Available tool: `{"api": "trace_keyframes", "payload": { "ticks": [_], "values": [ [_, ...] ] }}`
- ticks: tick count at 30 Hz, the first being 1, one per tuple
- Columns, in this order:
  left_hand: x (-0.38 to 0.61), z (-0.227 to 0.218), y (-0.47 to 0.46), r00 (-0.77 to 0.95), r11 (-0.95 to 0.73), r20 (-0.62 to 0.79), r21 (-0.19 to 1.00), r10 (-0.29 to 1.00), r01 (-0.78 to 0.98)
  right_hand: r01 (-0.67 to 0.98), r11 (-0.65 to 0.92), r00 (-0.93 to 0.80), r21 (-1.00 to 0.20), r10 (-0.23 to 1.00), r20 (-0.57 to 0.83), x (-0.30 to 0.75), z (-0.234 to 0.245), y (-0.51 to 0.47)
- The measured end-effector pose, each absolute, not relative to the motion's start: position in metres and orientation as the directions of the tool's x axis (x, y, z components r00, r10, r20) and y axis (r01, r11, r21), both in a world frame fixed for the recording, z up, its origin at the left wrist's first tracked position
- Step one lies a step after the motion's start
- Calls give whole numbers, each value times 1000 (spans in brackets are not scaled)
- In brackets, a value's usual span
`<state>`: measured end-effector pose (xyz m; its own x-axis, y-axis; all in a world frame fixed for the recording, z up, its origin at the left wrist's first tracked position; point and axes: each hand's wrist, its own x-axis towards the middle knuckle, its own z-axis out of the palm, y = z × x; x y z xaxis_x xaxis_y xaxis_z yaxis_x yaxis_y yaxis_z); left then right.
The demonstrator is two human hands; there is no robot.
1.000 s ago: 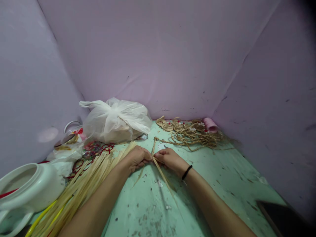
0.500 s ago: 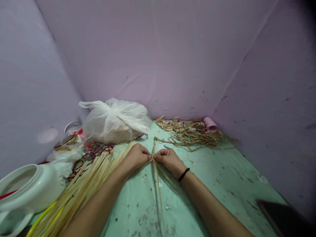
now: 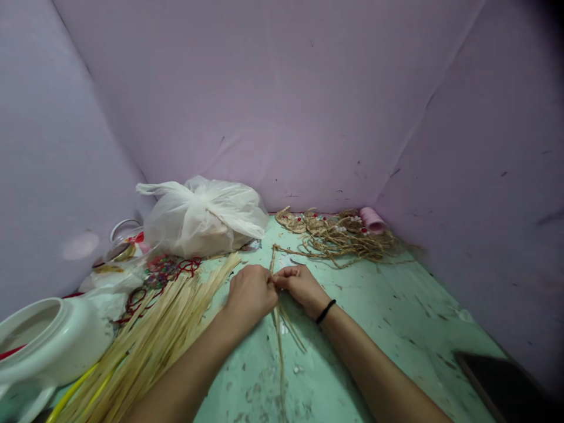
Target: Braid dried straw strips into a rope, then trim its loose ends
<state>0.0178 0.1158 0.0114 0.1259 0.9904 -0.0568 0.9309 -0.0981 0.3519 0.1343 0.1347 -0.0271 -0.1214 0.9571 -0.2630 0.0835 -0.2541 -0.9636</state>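
My left hand (image 3: 253, 289) is closed on pale fibre strands (image 3: 279, 338), its back turned up and hiding most of the grip. Close beside it, my right hand (image 3: 299, 286), with a black band on the wrist, pinches the same strands between thumb and forefinger. Above the hands a short braided cord (image 3: 274, 257) runs up to the table's far part. Loose strand ends hang down below the fingers towards me. Left of my forearm lies a bundle of flat straw strips (image 3: 163, 329).
A tied white plastic bag (image 3: 205, 217) stands at the back. Right of it lie tangled twine with red and white beads (image 3: 348, 241) and a pink thread spool (image 3: 372, 220). A white pot (image 3: 83, 335) is at left, a dark flat object (image 3: 502, 382) at right, on the green table (image 3: 396, 329).
My left hand has turned over and moved right, covering more of the strands. My right hand keeps its pinch in nearly the same place. The view has shifted slightly.
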Motion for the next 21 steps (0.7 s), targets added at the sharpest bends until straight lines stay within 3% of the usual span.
{"api": "trace_keyframes", "payload": {
  "ticks": [5, 8, 12, 16, 18, 21],
  "values": [
    [26, 10, 107, 156, -132, -70, 260, 985, 956, 62, -268, -140, -962, 952, -274, 135, -27, 135],
    [23, 16, 107, 234, -196, -119, 263, 965, 945, 79, -292, -134, -953, 944, -301, 138, -29, 137],
    [9, 25, 119, 282, -152, -214, 475, 935, 867, 104, -312, -221, -945, 919, -327, 143, -29, 139],
    [3, 22, 132, 56, 270, -379, 747, 924, 608, 134, -280, -287, -951, 907, -307, 146, -26, 138],
    [5, 15, 134, 78, 399, -481, 798, 873, 452, 160, -245, -301, -956, 910, -283, 147, -26, 138],
    [8, 4, 134, 216, 428, -509, 842, 834, 329, 194, -179, -333, -964, 913, -237, 147, -28, 140]
  ]
}}
